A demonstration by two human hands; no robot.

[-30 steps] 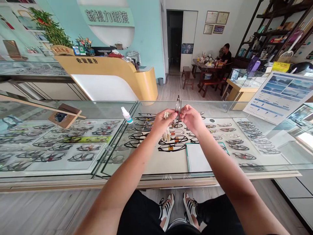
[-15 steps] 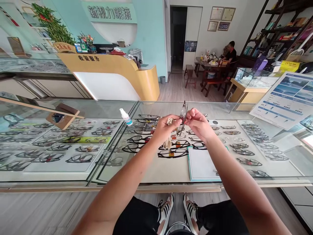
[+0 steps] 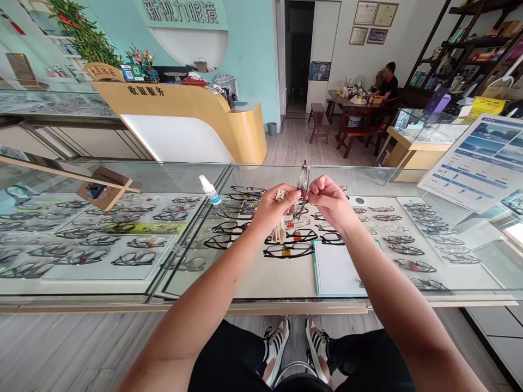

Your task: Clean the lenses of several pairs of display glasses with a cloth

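Over the glass counter, my left hand (image 3: 277, 207) grips a pair of eyeglasses (image 3: 303, 182), turned nearly edge-on with the lenses upright. A crumpled beige cloth (image 3: 279, 232) is bunched in the same hand and hangs below the fingers. Close by on the right, my right hand (image 3: 330, 200) is closed, its thumb and fingers pinched together beside the lenses. Whatever is between those fingertips is too small or hidden to name. On the counter to the left stands a white spray bottle (image 3: 210, 190) with a blue label.
Rows of eyeglass frames (image 3: 288, 250) lie inside the glass display counter (image 3: 245, 291). A white pad with a teal edge (image 3: 340, 269) is under my right forearm. A wooden-framed mirror (image 3: 107, 188) stands left, a printed sign (image 3: 476, 163) right. A person (image 3: 388, 84) sits at a far table.
Both hands and the eyeglasses have shifted slightly up and left in the view. The right fingers have curled a little more. The left hand keeps its hold on eyeglasses and cloth.
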